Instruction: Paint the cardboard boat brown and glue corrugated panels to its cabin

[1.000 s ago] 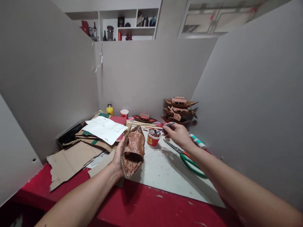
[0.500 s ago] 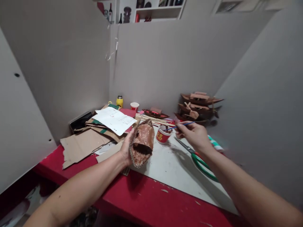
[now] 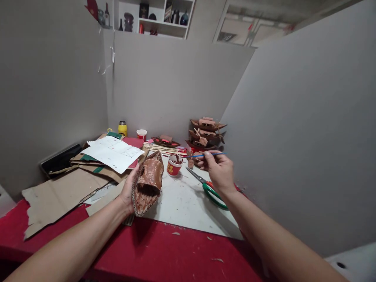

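Head view, left hand (image 3: 127, 192) boat (image 3: 148, 182), right hand (image 3: 219, 172) brush (image 3: 202, 155), cup (image 3: 173, 167) lettering illegible

1. Left hand (image 3: 126, 192): fingers hidden behind the boat (image 3: 148, 182).
2. Right hand (image 3: 219, 170): hides part of the brush (image 3: 197, 156) and scissors (image 3: 205, 186).
3. Shelf (image 3: 152, 17), 12 o'clock: cropped by top edge.
4. Sheet (image 3: 113, 153), 10 o'clock: print too small to read.
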The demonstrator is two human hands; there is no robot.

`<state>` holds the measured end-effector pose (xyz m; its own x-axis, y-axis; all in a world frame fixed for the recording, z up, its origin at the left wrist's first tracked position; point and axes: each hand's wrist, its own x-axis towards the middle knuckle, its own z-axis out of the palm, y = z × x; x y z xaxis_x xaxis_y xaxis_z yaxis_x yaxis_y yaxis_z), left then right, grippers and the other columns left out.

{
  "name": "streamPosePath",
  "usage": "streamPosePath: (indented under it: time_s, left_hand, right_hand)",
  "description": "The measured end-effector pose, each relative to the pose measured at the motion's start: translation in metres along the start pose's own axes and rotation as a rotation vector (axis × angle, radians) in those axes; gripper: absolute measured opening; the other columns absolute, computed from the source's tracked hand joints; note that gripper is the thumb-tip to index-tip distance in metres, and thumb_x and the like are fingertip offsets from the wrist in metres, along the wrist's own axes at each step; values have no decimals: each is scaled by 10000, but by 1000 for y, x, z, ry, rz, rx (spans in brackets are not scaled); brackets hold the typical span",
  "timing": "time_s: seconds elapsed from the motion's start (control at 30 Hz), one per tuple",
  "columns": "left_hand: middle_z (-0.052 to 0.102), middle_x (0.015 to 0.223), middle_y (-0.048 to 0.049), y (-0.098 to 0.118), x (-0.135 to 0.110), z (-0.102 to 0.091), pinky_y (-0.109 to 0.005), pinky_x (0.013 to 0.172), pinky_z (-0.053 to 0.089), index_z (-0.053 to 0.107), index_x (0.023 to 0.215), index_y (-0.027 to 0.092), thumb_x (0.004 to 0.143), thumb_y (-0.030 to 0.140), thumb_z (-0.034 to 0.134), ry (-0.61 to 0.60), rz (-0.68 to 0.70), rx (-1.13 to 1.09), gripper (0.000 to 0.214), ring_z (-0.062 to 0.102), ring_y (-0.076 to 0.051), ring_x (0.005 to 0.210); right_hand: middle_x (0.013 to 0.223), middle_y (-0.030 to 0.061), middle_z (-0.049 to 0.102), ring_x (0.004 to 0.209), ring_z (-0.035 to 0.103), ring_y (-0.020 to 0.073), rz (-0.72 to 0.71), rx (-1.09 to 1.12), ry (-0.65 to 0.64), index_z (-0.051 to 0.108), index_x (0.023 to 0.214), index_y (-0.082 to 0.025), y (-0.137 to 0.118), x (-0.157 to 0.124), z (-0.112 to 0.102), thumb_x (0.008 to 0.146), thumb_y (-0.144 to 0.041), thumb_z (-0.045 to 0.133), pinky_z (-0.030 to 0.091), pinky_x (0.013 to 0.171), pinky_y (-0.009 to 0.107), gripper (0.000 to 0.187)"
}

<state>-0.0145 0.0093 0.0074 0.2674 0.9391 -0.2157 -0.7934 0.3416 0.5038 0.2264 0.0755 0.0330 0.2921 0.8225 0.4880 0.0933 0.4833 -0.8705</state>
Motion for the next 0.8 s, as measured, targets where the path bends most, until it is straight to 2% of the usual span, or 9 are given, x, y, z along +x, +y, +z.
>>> streamPosePath:
  time_s: [0.13, 0.3, 0.43, 0.67, 0.8]
  left_hand:
    - [754, 754, -128, -1, 0, -1, -337, 575, 576, 673, 969, 96, 895, 432, 504, -23, -45, 3, 383, 716, -243, 618]
    - [747, 736, -158, -1, -5, 4, -368, 481, 560, 677, 983, 75, 908, 443, 461, -5, -85, 92, 433, 705, -277, 569]
    - [740, 712, -177, 0, -7, 6, -366, 466, 556, 690, 940, 60, 931, 462, 391, -4, -124, 126, 502, 702, -283, 552]
    - [751, 805, -202, 1, 1, -5, -425, 504, 574, 708, 990, 52, 935, 508, 333, -78, -246, 139, 593, 720, -319, 654]
    - [753, 813, -187, -1, -1, -3, -392, 507, 568, 713, 1018, 66, 943, 524, 289, -113, -281, 190, 628, 719, -294, 627]
  right_hand:
    - [615, -10, 649, 481, 606, 127, 35, 105, 18, 552, 790, -200, -14, -20, -9, 729, -485, 712, 482, 432, 225, 333]
    - [615, -4, 676, 476, 612, 118, 106, 269, -46, 612, 784, -195, -35, -65, -21, 760, -412, 738, 496, 438, 215, 252]
    - [647, 7, 696, 506, 637, 137, 0, 280, -36, 657, 813, -204, -39, -94, -29, 832, -371, 697, 503, 455, 236, 173]
    - [703, 13, 706, 579, 663, 167, -87, 180, -62, 685, 886, -229, -33, -108, -33, 900, -327, 624, 536, 535, 301, 116]
    - [707, 10, 706, 584, 665, 166, -85, 222, -105, 681, 895, -235, -35, -110, -33, 904, -306, 620, 552, 535, 307, 94]
